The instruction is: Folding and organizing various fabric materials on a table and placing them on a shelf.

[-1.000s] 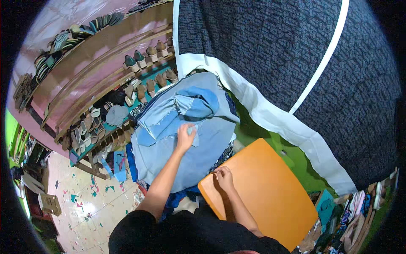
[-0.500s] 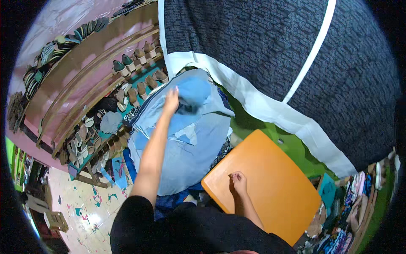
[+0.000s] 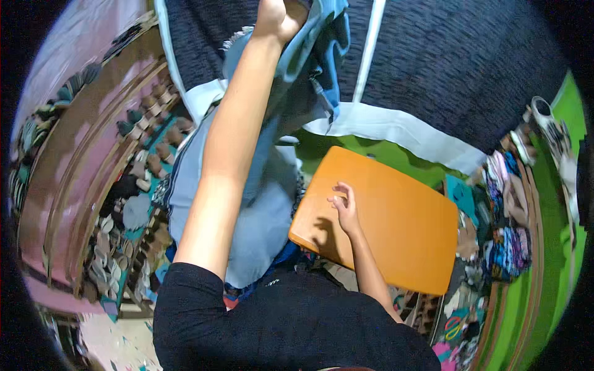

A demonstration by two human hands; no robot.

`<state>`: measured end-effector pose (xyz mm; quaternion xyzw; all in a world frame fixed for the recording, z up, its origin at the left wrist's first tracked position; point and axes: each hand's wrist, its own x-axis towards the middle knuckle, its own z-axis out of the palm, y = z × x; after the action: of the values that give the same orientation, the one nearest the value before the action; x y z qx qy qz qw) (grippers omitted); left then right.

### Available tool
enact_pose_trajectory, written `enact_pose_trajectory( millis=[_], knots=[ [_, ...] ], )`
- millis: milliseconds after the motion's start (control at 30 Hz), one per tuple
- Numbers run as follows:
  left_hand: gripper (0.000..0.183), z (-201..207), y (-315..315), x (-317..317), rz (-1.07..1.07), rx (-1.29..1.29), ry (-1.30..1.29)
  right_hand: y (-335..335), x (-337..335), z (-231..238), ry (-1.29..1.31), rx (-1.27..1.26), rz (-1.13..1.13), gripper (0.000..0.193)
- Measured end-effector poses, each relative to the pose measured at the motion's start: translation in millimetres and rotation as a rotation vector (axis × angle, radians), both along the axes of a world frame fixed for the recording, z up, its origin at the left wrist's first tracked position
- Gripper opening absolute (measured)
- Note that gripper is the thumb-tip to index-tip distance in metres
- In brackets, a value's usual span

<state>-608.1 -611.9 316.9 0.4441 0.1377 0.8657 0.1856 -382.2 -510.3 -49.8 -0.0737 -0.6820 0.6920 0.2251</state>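
My left arm reaches to the top of the view, where my left hand grips a blue denim cloth. The cloth hangs raised in loose folds, with a frayed pale edge beside my wrist. Beneath it lies a heap of light blue denim, partly hidden by my forearm. My right hand hovers over an orange tabletop, fingers bent and apart, holding nothing. Its shadow falls on the surface.
Shoe parts and heeled shoes crowd a wooden rack at left. Ahead hangs a dark patterned curtain with a white border. Folded fabrics are stacked at right by a green wall. Scraps litter the floor.
My left hand has lifted the blue denim cloth up and forward off the heap. My right hand has risen from the tabletop, its fingers spreading. The view has turned right.
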Motion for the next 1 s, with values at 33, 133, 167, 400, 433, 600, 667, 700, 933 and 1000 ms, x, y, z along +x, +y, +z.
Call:
enact_pose_trajectory(
  millis=[33,133,167,400,433,600,667,700,933,1000],
  knots=[
    [0.031,10.9,10.6,10.8,0.017,0.028,-0.044,-0.2,8.8,9.0,0.022,-0.018,-0.056,0.031],
    [0.030,27.6,46.4,26.0,-0.123,0.199,0.002,21.0,43.3,-8.5,0.007,0.018,-0.233,0.032],
    [0.031,28.3,56.7,30.4,-0.173,0.226,-0.015,29.2,59.5,-22.2,-0.040,0.067,-0.294,0.033],
    [0.040,-112.5,99.4,87.8,-0.089,-0.020,-0.051,39.0,194.4,-82.6,-0.285,-0.208,-0.703,0.025],
    [0.035,-158.1,102.3,98.4,-0.057,-0.141,-0.016,39.4,211.7,-90.8,-0.288,-0.217,-0.730,0.025],
    [0.053,-403.9,103.7,224.4,0.028,-1.161,-0.192,40.8,274.9,-118.2,-0.459,-0.287,-0.854,0.024],
    [0.057,-519.1,67.3,236.2,0.019,-1.272,-0.369,43.3,260.2,-106.9,-0.509,-0.288,-0.766,0.022],
    [0.059,-524.6,57.9,255.8,0.151,-1.438,-0.060,54.1,268.2,-113.7,-0.517,-0.299,-0.794,0.022],
    [0.055,-466.0,56.5,232.1,-0.512,-1.153,-0.838,130.5,242.3,-97.9,-0.483,-0.229,-0.612,0.022],
    [0.057,-470.5,65.9,204.4,-0.690,-1.017,-0.981,151.2,224.0,-82.2,-0.472,-0.178,-0.533,0.023]
  ],
)
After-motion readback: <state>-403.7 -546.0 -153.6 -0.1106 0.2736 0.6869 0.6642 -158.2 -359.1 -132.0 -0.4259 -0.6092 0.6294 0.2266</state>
